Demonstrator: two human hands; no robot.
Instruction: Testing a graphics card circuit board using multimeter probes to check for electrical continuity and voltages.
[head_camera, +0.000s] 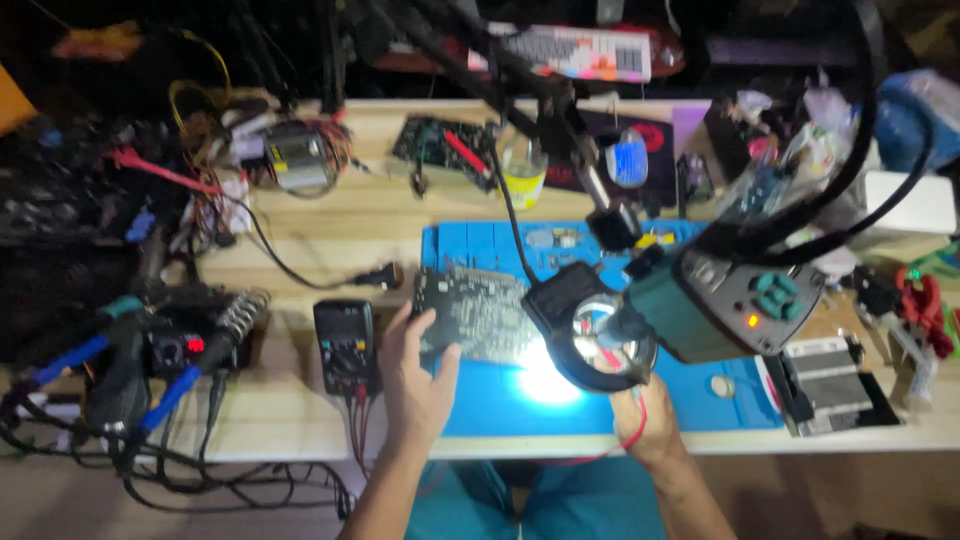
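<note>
our left hand (415, 378) pinches the near-left edge of the circuit board (472, 315), steadying it flat on the blue mat (500, 400) beneath the lit microscope head (690, 305); our right hand (645, 420) lies partly hidden, its grip beyond telling.

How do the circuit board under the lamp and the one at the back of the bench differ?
The near circuit board lies on the blue mat, lit, with the left hand on it; the far circuit board lies on bare wood, untouched and dimmer. Both lie flat.
</note>
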